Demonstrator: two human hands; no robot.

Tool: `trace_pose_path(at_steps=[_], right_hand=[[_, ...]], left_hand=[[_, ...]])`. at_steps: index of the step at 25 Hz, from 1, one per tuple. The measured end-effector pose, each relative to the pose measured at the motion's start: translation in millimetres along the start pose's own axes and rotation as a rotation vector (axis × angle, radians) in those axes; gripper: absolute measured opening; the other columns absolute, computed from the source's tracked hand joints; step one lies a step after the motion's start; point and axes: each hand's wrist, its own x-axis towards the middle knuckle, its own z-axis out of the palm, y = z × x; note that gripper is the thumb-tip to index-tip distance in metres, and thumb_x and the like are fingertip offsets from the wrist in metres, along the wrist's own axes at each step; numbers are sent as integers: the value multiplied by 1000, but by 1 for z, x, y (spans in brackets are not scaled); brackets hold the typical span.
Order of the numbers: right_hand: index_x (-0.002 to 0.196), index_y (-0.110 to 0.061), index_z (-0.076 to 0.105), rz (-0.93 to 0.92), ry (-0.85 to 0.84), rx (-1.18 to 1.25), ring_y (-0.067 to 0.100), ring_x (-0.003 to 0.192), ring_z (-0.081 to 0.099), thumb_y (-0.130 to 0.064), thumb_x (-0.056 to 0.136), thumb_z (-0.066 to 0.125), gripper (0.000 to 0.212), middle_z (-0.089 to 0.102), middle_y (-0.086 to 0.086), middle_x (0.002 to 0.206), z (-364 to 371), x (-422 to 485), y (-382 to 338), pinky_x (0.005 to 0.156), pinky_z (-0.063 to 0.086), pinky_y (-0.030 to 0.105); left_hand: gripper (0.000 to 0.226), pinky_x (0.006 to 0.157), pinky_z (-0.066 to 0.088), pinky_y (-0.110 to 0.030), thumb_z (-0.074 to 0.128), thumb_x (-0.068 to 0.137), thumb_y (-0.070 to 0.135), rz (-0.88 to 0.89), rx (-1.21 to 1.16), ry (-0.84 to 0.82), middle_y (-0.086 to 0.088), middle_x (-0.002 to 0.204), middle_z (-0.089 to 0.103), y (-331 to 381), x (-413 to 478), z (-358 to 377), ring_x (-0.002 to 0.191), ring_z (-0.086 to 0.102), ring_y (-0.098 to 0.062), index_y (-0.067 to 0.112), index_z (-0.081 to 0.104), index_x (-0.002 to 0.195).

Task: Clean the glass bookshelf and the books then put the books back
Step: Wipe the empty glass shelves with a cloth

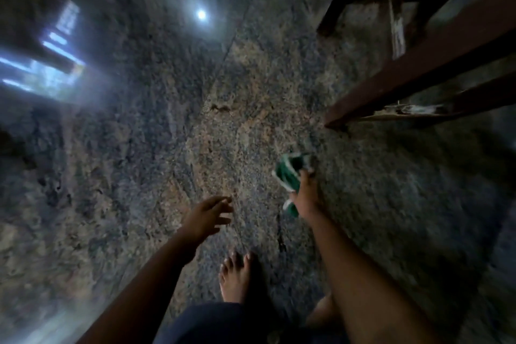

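I look straight down at a polished granite floor (173, 148). My right hand (305, 195) grips a green and white cloth (290, 173), which bunches out above and below the fist. My left hand (208, 218) hangs over the floor with its fingers spread and relaxed, holding nothing. No bookshelf and no books are in view. The frame is blurred by motion.
A dark brown wooden frame with legs and crossbars (413, 64) stands at the upper right, its nearest leg touching the floor just above the cloth. My bare foot (237, 276) is on the floor below my hands. Window light and a lamp reflect at the upper left.
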Motion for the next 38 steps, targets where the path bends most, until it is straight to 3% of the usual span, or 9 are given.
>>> trace_pose_path(at_steps=[4, 7, 9, 12, 15, 20, 26, 31, 38], right_hand=[[143, -7, 27, 69, -207, 559, 31, 121, 47, -17, 96, 48, 52, 44, 17, 138, -86, -127, -24, 94, 40, 29], [112, 4, 50, 368, -39, 1244, 26, 78, 53, -11, 80, 58, 36, 53, 20, 95, -167, -238, -45, 72, 42, 28], [110, 2, 55, 479, 88, 1631, 27, 80, 52, -15, 71, 58, 43, 55, 20, 90, -218, -296, -55, 74, 43, 34], [110, -17, 56, 457, 345, 1957, 23, 86, 55, -20, 91, 50, 20, 58, 7, 98, -292, -348, -82, 75, 44, 35], [135, -23, 42, 510, 492, 1884, 23, 93, 56, -48, 79, 67, 66, 54, 1, 110, -336, -327, -107, 81, 49, 42], [145, -8, 23, 693, 643, 1749, 31, 124, 46, -34, 74, 77, 93, 40, 12, 142, -391, -249, -137, 101, 40, 41], [136, -6, 40, 894, 599, 1810, 33, 122, 48, -38, 71, 79, 82, 48, 14, 137, -405, -200, -124, 103, 40, 47], [129, -5, 51, 917, 551, 1734, 31, 120, 51, -45, 73, 75, 73, 53, 13, 132, -383, -193, -104, 104, 39, 43], [124, -5, 53, 1001, 799, 2037, 28, 115, 55, -33, 73, 78, 64, 57, 11, 127, -389, -194, -97, 101, 43, 40]], left_hand=[[25, 65, 36, -24, 36, 101, 20, -3, -19, -21, -4, 94, 60, 28, -82, -25, 76, 56, -15, 13, 57, 113], [28, 67, 39, -25, 38, 101, 23, 23, -61, -100, -2, 96, 63, 74, -159, -41, 80, 59, -16, 12, 58, 117], [28, 70, 44, -26, 39, 100, 26, 67, -120, -146, -3, 103, 65, 114, -202, -45, 86, 61, -17, 14, 58, 117], [26, 81, 47, -32, 39, 100, 28, 138, -154, -230, -2, 110, 64, 177, -252, -29, 97, 61, -19, 19, 57, 117], [18, 82, 47, -32, 47, 97, 28, 195, -117, -277, -3, 108, 63, 233, -269, 5, 95, 60, -19, 22, 58, 109], [27, 80, 46, -35, 46, 98, 27, 128, -19, -201, -7, 103, 56, 303, -237, 45, 90, 55, -22, 18, 49, 123], [46, 80, 47, -35, 49, 97, 29, 73, 13, -272, -9, 126, 54, 360, -212, 69, 100, 54, -23, 19, 36, 140], [33, 78, 49, -31, 50, 96, 29, 180, -134, -360, 4, 110, 60, 383, -210, 88, 100, 57, -17, 27, 50, 129], [40, 83, 49, -31, 52, 94, 31, 183, 46, -490, 0, 121, 58, 410, -212, 115, 108, 56, -20, 26, 49, 133]])
